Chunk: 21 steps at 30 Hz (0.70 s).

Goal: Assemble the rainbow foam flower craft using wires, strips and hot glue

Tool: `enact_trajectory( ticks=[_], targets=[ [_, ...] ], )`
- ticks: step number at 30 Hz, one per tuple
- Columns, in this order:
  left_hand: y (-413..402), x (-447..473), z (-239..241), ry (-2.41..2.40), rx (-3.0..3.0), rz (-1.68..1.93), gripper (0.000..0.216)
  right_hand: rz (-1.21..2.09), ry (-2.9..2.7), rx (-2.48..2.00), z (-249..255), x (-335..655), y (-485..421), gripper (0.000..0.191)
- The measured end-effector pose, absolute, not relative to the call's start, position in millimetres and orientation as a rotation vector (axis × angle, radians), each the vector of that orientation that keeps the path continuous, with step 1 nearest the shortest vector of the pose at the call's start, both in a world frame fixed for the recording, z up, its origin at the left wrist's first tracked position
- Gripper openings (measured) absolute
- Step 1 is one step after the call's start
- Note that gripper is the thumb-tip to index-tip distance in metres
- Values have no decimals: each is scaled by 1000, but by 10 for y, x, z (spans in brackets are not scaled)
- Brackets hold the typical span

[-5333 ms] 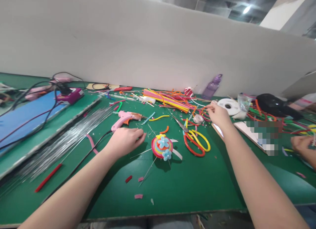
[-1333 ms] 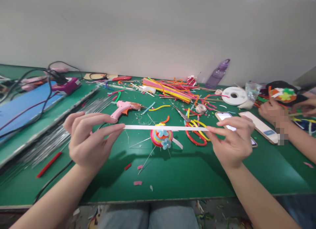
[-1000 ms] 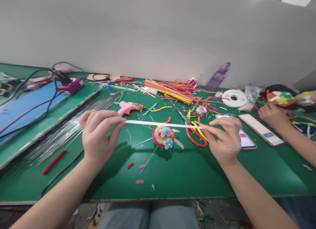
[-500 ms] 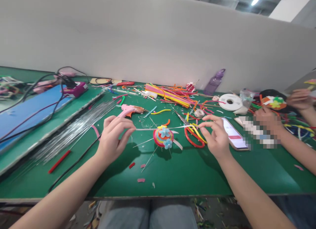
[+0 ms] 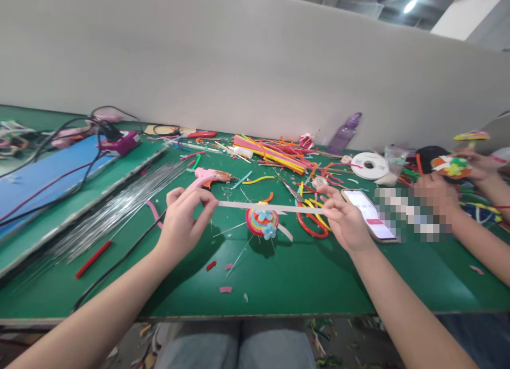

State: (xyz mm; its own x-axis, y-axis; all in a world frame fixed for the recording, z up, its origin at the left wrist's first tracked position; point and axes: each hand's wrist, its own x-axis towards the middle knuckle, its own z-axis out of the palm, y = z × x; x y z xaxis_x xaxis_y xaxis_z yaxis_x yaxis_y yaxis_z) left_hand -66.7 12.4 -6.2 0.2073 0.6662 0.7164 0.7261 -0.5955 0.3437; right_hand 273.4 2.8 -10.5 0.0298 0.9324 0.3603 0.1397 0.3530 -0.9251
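A thin white strip (image 5: 271,206) is stretched level between both hands above the green table (image 5: 303,284). My left hand (image 5: 184,220) pinches its left end between thumb and fingers. My right hand (image 5: 346,220) pinches the right end. Just under the strip lies a round coiled disc (image 5: 262,222) of red, yellow and orange with two small blue flowers and thin wires sticking out of it. Red and yellow scissors (image 5: 308,212) lie right of the disc, near my right hand.
A pink glue gun (image 5: 207,177) lies behind my left hand, its black cord running toward me. A bundle of silver wires (image 5: 107,215) lies left. Coloured pipe cleaners (image 5: 271,154), a white ribbon spool (image 5: 368,165), a purple bottle (image 5: 344,134) and a phone (image 5: 368,214) sit further back. Another person's hands (image 5: 438,196) work at right.
My right hand left the back of the table and both hands took up the white strip. They have since come closer together and lower, and the strip now lies flat again.
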Motion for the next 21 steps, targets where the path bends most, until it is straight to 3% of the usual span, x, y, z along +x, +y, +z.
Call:
enact_trajectory(
  ticks=[12, 21],
  targets=[
    [39, -575, 249, -1087, -2203, -1229, 9, 407, -1409, -1034, 26, 2836, 164, 10],
    [286, -234, 527, -1541, -2284, -1415, 8, 391, -1333, -998, 527, 2812, 262, 11]
  ],
)
